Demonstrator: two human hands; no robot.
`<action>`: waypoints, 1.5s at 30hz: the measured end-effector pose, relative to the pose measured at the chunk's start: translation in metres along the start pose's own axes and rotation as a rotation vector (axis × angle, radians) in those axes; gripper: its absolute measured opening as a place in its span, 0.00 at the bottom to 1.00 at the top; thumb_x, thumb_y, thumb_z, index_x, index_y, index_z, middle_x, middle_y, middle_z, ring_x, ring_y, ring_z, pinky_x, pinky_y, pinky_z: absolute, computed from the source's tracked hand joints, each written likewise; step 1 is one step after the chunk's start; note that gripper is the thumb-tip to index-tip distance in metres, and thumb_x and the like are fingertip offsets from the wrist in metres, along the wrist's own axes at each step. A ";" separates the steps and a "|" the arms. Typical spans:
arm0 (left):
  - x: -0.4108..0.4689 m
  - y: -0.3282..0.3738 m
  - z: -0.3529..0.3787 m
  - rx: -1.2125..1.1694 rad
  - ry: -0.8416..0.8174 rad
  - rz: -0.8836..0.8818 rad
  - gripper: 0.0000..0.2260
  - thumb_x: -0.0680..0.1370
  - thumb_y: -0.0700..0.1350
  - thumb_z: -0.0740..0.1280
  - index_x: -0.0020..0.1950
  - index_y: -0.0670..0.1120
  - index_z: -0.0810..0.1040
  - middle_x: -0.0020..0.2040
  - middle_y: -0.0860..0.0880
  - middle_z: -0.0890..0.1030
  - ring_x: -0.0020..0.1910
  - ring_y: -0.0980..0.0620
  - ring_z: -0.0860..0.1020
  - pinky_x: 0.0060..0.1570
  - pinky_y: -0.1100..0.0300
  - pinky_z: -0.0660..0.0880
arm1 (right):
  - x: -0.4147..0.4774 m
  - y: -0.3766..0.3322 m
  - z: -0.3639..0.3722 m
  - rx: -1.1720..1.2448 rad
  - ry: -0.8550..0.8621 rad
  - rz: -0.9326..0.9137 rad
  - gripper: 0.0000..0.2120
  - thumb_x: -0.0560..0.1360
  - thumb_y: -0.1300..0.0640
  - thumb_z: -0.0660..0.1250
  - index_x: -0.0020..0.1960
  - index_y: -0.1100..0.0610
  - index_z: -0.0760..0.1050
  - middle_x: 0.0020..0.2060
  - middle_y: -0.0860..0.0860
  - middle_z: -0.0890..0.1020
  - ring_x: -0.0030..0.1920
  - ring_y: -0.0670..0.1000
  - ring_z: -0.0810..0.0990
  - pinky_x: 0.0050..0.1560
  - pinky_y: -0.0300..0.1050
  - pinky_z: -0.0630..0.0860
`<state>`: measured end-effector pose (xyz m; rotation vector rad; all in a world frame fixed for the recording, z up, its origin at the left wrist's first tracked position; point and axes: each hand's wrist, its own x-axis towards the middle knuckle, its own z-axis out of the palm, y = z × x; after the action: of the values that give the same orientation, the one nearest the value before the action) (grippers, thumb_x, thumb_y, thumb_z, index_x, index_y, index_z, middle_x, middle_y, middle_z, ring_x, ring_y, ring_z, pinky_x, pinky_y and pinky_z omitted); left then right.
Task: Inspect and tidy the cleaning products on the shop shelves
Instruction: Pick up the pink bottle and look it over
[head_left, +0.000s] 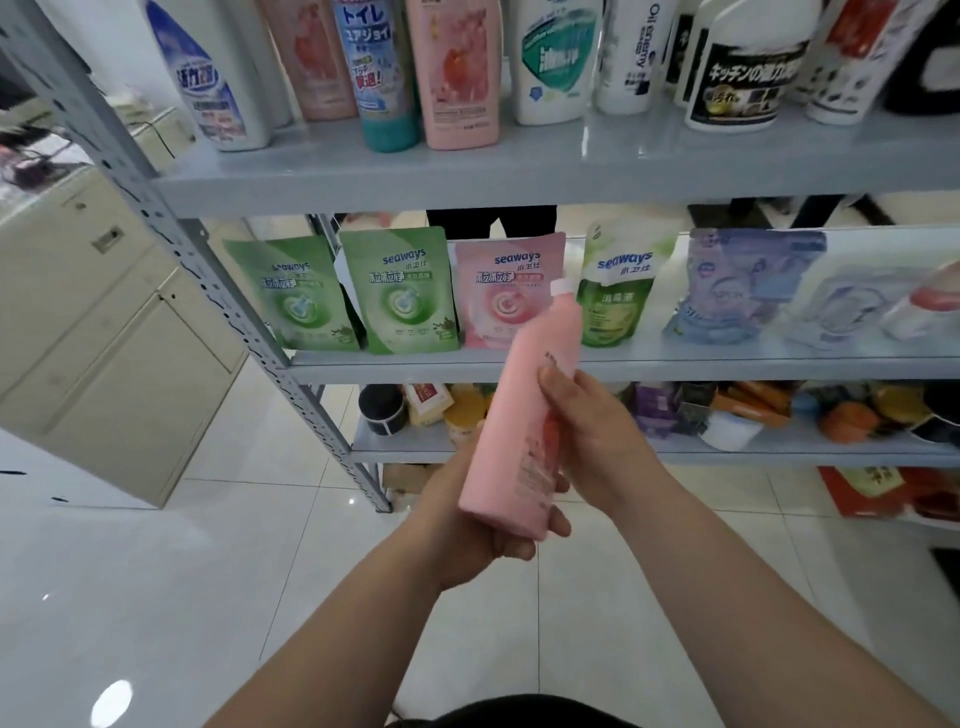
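Observation:
I hold a tall pink bottle (519, 415) with a pale cap, tilted so the cap points up and to the right, in front of the grey metal shelves (519, 182). My left hand (478, 525) grips its base from below, fingers curled round the bottom edge. My right hand (587, 431) holds its middle from the right side, thumb laid on the label. A matching pink bottle (457, 78) stands on the top shelf among white and blue bottles. Green and pink refill pouches (400, 291) stand in a row on the middle shelf.
A beige metal cabinet (104, 332) stands left of the shelf upright. Jars and small packs crowd the lower shelf (727, 415). A red box (883, 493) sits on the white tiled floor at the right. Someone's dark trousers (491, 221) show behind the shelves.

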<state>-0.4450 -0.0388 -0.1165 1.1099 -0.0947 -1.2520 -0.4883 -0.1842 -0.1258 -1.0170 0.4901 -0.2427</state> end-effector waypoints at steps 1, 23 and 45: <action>-0.002 0.001 -0.004 0.063 0.000 0.010 0.27 0.84 0.63 0.53 0.66 0.44 0.76 0.51 0.39 0.84 0.44 0.35 0.84 0.29 0.53 0.80 | -0.001 -0.001 0.003 -0.071 0.065 -0.035 0.36 0.63 0.44 0.82 0.63 0.59 0.73 0.53 0.57 0.84 0.48 0.56 0.86 0.54 0.60 0.82; -0.075 0.036 -0.125 0.479 0.314 0.548 0.16 0.82 0.56 0.55 0.64 0.65 0.78 0.56 0.52 0.76 0.51 0.54 0.78 0.38 0.62 0.76 | -0.005 0.060 0.161 -0.164 0.025 -0.014 0.31 0.66 0.42 0.79 0.66 0.45 0.73 0.59 0.54 0.82 0.55 0.56 0.83 0.62 0.68 0.78; -0.107 0.055 -0.172 0.357 0.177 0.365 0.19 0.81 0.40 0.66 0.69 0.58 0.73 0.59 0.46 0.83 0.49 0.47 0.86 0.40 0.52 0.84 | -0.009 0.087 0.199 -0.508 0.129 -0.131 0.19 0.74 0.39 0.71 0.63 0.39 0.75 0.56 0.40 0.83 0.55 0.44 0.84 0.60 0.48 0.80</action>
<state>-0.3433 0.1445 -0.1130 1.4323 -0.3811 -0.8231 -0.3992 0.0140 -0.1122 -1.5390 0.6194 -0.3096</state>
